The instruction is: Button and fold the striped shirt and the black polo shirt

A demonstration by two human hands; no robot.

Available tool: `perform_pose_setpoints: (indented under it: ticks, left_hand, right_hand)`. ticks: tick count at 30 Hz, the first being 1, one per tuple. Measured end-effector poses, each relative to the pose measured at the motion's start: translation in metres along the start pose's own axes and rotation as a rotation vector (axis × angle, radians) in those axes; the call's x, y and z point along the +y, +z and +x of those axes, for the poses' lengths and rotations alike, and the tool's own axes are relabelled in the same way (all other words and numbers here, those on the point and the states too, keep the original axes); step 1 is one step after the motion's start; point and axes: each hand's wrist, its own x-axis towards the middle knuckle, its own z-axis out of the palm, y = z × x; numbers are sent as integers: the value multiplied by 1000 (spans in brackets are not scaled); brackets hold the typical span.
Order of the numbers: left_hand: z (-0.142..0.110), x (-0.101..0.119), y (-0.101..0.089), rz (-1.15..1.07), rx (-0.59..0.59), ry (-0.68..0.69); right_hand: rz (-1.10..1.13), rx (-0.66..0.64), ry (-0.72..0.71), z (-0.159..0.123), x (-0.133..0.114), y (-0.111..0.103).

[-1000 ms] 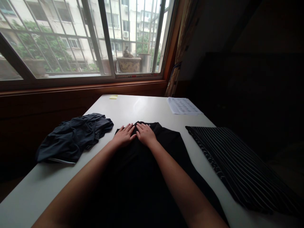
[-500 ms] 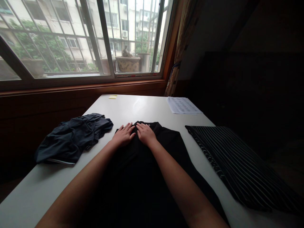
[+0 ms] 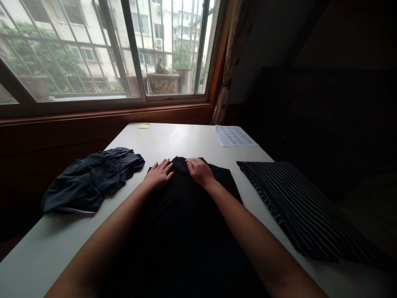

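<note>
Since the earlier frame, the right hand (image 3: 200,171) sits farther to the right along the top of the black garment (image 3: 186,231), leaving a wider gap between the two hands. Part of the collar (image 3: 179,164) now shows in that gap. The left hand (image 3: 159,173) keeps its place on the cloth.

Black garment: spread on the white table (image 3: 182,138) directly in front of the person, collar end pointing toward the window (image 3: 167,33). Its lower part lies in deep shadow, and detail there cannot be read.

Left hand: palm down, flat on the upper left of the garment, fingers spread and gripping nothing.

Right hand: back upward, fingers close together and bent over the upper edge beside the collar. Whether it pinches the fabric cannot be told, as the thumb is hidden.

Surroundings: a crumpled dark blue garment (image 3: 89,182) lies on the table to the left, apart from the black one. A striped dark cloth (image 3: 294,198) lies flat to the right. Printed sheets (image 3: 235,135) rest at the far right corner, and a yellow note (image 3: 144,126) at the far left.
</note>
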Motion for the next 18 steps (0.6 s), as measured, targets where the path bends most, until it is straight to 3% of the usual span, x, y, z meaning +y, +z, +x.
perform_pose_setpoints:
  ticks: [4,8,14,18]
  left_hand:
    - [0,1,-1,2,-11,-5]
    - [0,1,-1,5,-10,-6]
    - [0,0,1,12,-6,-15]
    - [0,0,1,26,28,-15]
  right_hand:
    - [-59,34,130,-26,39,-22]
    - [-80,-27,95,-54,63,-20]
    - [-125,-185,38,-66,72,-9]
    - [-188,-177,64,-62,66,-12]
